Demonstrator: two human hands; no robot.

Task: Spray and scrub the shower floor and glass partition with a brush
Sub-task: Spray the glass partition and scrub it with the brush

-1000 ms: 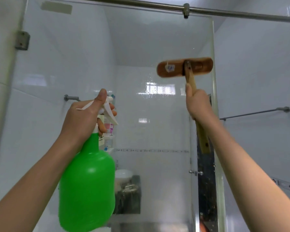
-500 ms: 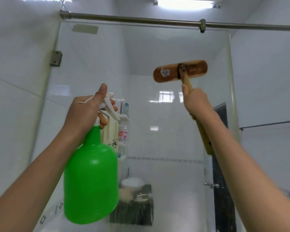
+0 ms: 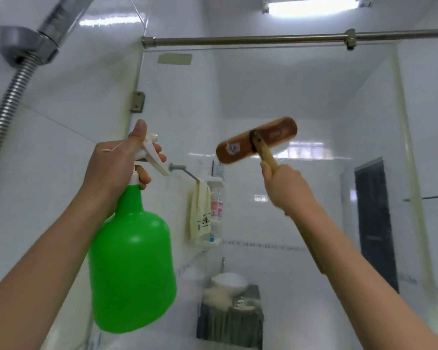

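Both hands are full: left hand point(image 3: 116, 162) grips a round green plastic spray bottle point(image 3: 132, 269), finger on its white trigger point(image 3: 155, 157); right hand point(image 3: 286, 188) clenches a brown wooden long-handled brush point(image 3: 256, 144), head up near the clear glass partition point(image 3: 326, 102). Glass scrubbing seems underway; next needs firm contact.

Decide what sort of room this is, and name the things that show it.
A tiled bathroom, seen from inside the shower: a shower hose hangs on the left wall, a glass partition stands under a metal rail, and a washbasin shows beyond it.
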